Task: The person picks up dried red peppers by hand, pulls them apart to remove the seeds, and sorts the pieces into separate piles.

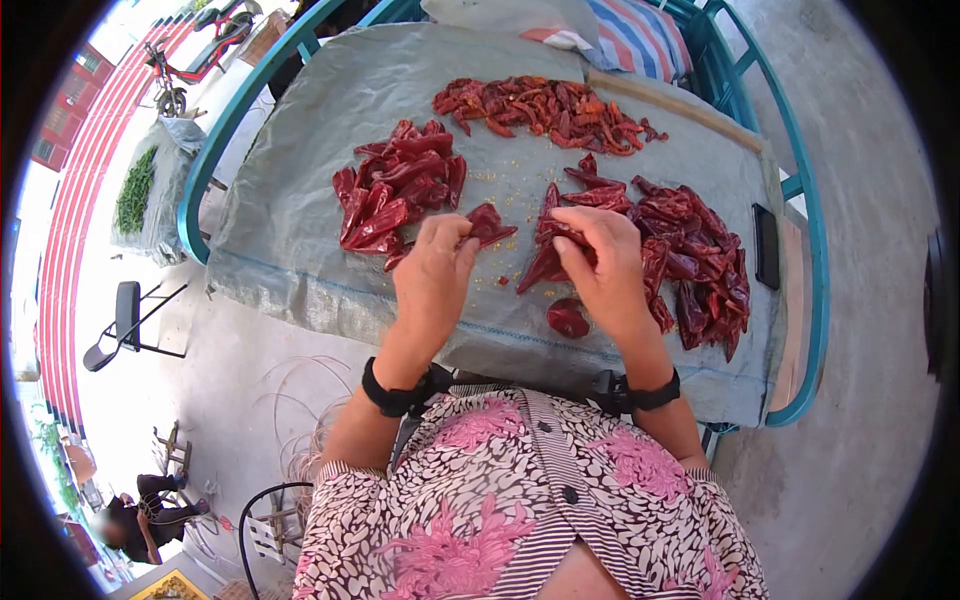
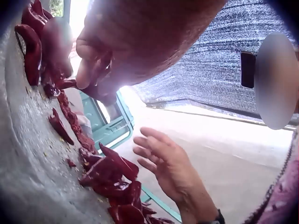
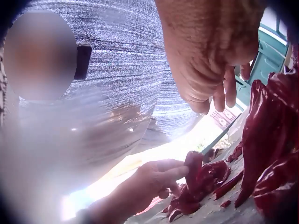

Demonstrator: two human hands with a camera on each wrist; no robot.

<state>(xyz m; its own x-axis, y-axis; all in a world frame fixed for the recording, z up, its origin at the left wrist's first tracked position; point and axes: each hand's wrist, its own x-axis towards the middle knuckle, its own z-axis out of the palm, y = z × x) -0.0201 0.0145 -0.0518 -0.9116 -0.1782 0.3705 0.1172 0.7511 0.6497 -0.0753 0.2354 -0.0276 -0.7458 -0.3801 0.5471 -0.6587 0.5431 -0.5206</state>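
Observation:
The left hand pinches a dark red dried pepper beside the left pile. In the left wrist view, its curled fingers close on a pepper; the right wrist view shows that hand from across. Fingers apart and slightly bent, the right hand hovers near the right-hand peppers. No pepper shows between its fingers in the left wrist view, where the right hand appears farther off. Also in the right wrist view, the right hand hangs above large peppers.
A grey woven sheet covers the teal-framed surface. Thinner red pieces lie along the back, and small yellow seeds are scattered mid-sheet. One pepper sits near the front. A phone lies at the right edge, and a striped bag behind.

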